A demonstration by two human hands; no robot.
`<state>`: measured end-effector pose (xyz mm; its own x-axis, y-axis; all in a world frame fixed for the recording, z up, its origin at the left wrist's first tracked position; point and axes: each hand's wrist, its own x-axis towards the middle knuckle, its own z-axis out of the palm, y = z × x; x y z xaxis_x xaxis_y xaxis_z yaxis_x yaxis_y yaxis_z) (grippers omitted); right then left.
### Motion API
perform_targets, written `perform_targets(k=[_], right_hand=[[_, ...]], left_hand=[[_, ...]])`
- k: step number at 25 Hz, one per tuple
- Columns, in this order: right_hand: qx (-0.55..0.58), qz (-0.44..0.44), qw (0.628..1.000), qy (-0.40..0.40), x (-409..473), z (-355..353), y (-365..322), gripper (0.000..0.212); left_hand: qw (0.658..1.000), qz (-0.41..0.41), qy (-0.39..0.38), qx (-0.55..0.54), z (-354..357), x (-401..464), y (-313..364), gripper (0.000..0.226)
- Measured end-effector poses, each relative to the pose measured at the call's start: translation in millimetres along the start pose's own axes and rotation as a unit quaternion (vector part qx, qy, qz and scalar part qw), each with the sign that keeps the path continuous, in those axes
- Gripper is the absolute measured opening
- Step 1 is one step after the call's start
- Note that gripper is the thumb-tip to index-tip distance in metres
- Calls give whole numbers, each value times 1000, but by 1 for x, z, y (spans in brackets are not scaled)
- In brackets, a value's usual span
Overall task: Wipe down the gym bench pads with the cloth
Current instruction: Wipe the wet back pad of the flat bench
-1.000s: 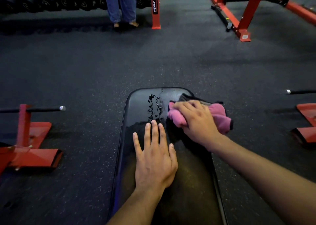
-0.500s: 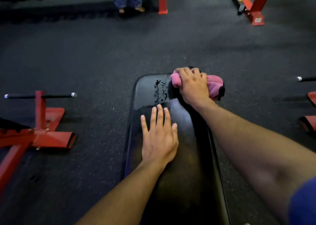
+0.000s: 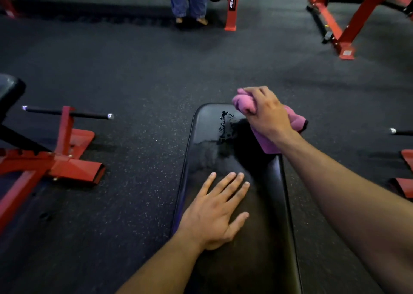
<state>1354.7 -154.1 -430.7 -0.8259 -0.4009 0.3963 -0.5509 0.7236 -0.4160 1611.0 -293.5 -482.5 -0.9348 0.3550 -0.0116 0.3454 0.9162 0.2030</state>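
Right hand (image 3: 267, 112) clenched round pink cloth (image 3: 295, 119), bunched at pad's (image 3: 263, 238) far right corner, about 1 o'clock from left hand. Cloth tail hangs under wrist onto pad edge. Left hand (image 3: 212, 213) released, flat, fingers spread on pad. Wet streak (image 3: 225, 126) at 12 o'clock, just left of cloth.

Black bench pad (image 3: 223, 155) runs from bottom centre up to mid-frame, glossy, with a wet patch (image 3: 225, 124) of droplets near its far end. Left hand (image 3: 214, 213) lies flat on the pad, lower centre; pink cloth (image 3: 270, 144), gripped in the right hand (image 3: 266, 112), sits at the pad's far right corner. Pad stands over dark speckled floor (image 3: 134, 70); red frames (image 3: 67, 164) rest on it at left and upper right.
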Motion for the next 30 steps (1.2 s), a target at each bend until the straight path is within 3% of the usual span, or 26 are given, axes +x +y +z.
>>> perform_targets(k=[3, 5, 7, 12, 15, 18, 22, 24, 26, 28, 30], right_hand=[[-25, -42, 998, -26, 7, 1, -13, 62], [-119, -29, 990, -65, -3, 21, -4, 66], [-219, -3, 972, -85, -8, 41, 13, 59], [-250, 87, 951, -157, 44, 61, -13, 43], [-241, 0, 954, -178, 56, 82, -46, 44], [-198, -168, 949, -177, 34, 85, -63, 50], [-110, -383, 891, -220, -7, 49, -18, 60], [-123, -355, 904, -202, 4, 38, 14, 59], [-158, -241, 943, -165, 27, 44, 20, 57], [-187, -156, 958, -150, 42, 66, -14, 54], [-165, -156, 961, -156, 37, 88, -66, 56]], left_hand=[[1000, -5, 13, -6, 3, -2, -3, 69], [1000, -1, 28, -2, 5, -1, -3, 68], [999, 0, 34, -11, 9, -1, -3, 68], [999, 4, 39, -10, 9, -1, -3, 68], [999, 6, 26, -20, 7, 0, -5, 68], [999, 8, 28, -16, 8, 1, -6, 68], [999, 4, 40, 3, 7, 0, -3, 67], [999, 2, 45, 11, 8, -1, -3, 67], [999, 2, 40, 12, 7, -2, -2, 67], [1000, 0, 29, 7, 6, -1, -1, 68], [999, -3, 33, 9, 6, 0, -2, 68]])
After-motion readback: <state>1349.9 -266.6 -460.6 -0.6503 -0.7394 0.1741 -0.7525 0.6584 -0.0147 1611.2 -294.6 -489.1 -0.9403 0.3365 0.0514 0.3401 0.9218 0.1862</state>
